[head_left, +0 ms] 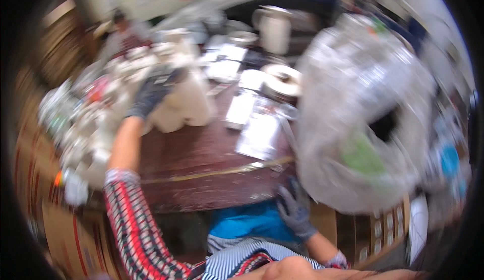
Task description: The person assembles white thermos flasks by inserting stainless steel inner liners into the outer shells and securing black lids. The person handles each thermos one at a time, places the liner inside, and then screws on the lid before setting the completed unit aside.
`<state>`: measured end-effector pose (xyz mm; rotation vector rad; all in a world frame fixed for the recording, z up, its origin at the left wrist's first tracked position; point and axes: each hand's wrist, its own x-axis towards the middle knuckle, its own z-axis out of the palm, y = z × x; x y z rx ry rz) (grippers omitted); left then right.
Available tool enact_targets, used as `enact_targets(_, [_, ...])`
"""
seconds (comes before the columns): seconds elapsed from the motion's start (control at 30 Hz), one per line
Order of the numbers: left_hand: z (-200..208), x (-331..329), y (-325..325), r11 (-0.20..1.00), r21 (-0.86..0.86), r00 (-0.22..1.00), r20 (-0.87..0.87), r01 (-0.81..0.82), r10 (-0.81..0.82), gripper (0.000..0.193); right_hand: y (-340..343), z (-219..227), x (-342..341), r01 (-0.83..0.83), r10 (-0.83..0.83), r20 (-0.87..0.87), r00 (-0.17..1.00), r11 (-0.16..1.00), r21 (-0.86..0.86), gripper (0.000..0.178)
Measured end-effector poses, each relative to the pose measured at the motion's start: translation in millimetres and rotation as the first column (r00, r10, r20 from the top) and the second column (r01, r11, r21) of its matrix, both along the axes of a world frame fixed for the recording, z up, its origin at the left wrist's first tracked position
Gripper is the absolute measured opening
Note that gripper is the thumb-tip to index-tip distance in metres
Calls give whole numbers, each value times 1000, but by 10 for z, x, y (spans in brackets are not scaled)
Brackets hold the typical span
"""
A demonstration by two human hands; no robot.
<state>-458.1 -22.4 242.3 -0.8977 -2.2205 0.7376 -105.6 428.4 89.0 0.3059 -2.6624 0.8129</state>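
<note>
My left hand (155,92), in a grey glove, reaches in among white plastic bottles (194,101) crowded on the left of the dark red table (176,154). Its fingers lie over the bottle tops, smeared by motion, so a grip on one of them cannot be made out. Also gloved in grey, my right hand (296,213) rests low by the table's front edge, beside blue cloth (252,221) over my lap. The right fingers look spread, with nothing seen in them.
Stacks of white labels or sheets (259,134) and a tape-like roll (281,81) lie mid-table. A large clear plastic bag (363,103) bulges at the right. Behind stands a pale jug (273,30). Another person (128,35) is at the far left. Cardboard boxes (65,234) line the left.
</note>
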Motion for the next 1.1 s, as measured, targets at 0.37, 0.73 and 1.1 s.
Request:
enact_targets(0.37, [-537,2358,162,760,622,842,501,-189,-201,62,2058,-832,2275,878,-869,124,479,475,-61,46])
enact_targets(0.73, [-1893,3362,900,233,645,506,735,-728,-451,58,3670,-1274,3222,758,-833,554,-4,359,545,36])
enact_targets(1.1, [-835,3539,2607,769,620,843,325,153,-430,50,3658,-1837,3926,700,-842,448,302,514,496,54])
